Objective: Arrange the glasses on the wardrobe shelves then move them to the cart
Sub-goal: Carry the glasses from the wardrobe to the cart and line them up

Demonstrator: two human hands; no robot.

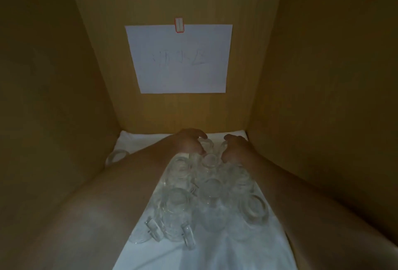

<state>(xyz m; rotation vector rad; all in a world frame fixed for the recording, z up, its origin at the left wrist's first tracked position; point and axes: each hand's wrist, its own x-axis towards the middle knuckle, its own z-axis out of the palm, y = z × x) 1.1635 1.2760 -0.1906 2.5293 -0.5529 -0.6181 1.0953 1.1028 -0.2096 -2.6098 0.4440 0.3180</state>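
Inside the dim wooden wardrobe compartment [64, 76], a lone glass [116, 156] sits at about 9 o'clock on the white cloth [215, 252], half hidden behind the left forearm. The left hand [189, 142] curls its fingers over the rearmost glass [207, 143] of the cluster of clear glasses [211, 192] filling the shelf's centre toward 6 o'clock. At 1 o'clock the right hand [233, 148] cups another glass beside it, grip unclear; a paper sheet [179, 58] hangs at 12 o'clock.
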